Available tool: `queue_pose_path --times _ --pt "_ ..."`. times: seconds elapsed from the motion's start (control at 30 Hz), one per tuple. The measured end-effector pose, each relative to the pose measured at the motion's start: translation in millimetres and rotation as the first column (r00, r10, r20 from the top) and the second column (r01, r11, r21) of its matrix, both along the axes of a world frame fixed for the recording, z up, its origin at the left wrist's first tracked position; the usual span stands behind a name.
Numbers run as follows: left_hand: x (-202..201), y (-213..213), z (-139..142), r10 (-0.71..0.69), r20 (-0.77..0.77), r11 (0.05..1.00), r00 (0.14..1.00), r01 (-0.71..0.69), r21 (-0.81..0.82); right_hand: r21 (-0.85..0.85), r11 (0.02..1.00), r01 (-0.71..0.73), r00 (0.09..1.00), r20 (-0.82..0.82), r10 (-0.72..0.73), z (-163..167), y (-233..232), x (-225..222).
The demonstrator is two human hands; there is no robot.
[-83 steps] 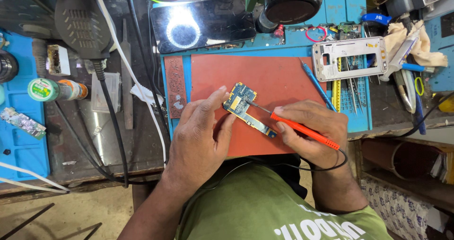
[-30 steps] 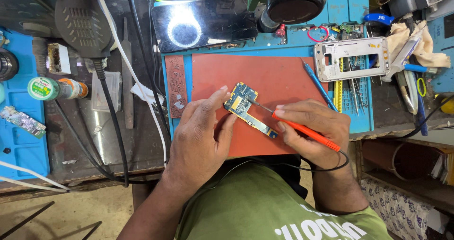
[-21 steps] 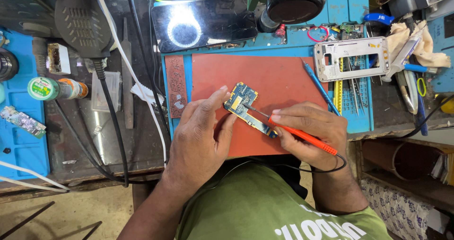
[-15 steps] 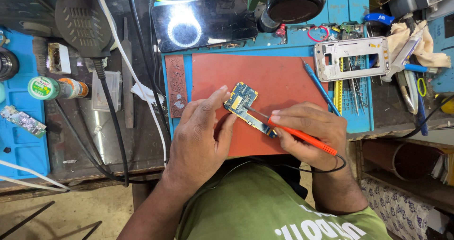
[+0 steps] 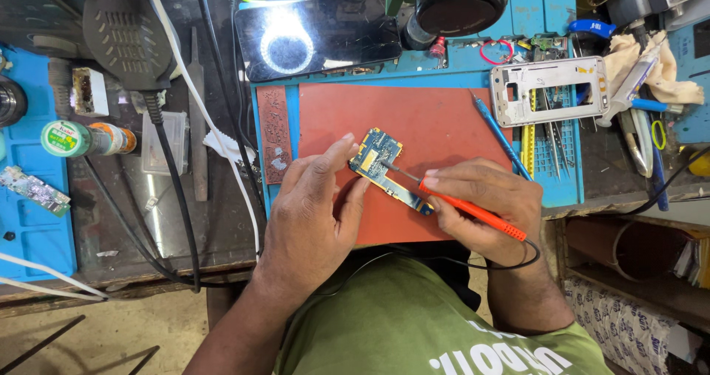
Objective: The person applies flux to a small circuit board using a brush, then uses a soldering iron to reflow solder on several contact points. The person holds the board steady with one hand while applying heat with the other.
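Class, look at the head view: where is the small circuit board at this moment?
The circuit board lies on the red mat near the middle of the view, held by the left hand, with the tip of the red probe in the right hand touching it.

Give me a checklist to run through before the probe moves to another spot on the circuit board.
1. Left hand steadies the circuit board at its edge: ok.
2. Right hand grips the red probe like a pen: ok.
3. Probe tip rests on the board: ok.
4. Board lies over the red mat: ok.
5. Black lead hangs free of the board: ok.
6. Exact contact under the tip: cannot tell.
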State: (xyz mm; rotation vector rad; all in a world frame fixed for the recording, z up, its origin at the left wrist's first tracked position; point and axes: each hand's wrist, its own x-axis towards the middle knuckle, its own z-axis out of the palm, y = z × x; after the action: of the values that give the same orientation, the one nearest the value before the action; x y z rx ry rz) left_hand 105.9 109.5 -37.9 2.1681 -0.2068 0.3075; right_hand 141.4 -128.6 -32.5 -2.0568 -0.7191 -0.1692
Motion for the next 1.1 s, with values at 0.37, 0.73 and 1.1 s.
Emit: queue_pose_path --times 0.37,0.73,1.1 --pt "0.4 2.1 0.8 -0.004 -0.008 1.000 1.000 0.004 -0.004 -0.004 1.000 -0.029 1.000 -0.003 0.029 -0.5 -0.4 1.2" --pt "1.8 2.1 1.0 0.000 0.004 1.000 1.000 0.000 0.007 0.023 1.000 0.017 1.000 0.022 -0.018 -3.7 -2.2 2.0" --pt "2.3 2.3 0.4 0.001 -0.002 1.000 1.000 -0.001 -0.001 0.018 0.999 0.048 0.999 -0.014 -0.047 -2.2 -2.3 0.4"
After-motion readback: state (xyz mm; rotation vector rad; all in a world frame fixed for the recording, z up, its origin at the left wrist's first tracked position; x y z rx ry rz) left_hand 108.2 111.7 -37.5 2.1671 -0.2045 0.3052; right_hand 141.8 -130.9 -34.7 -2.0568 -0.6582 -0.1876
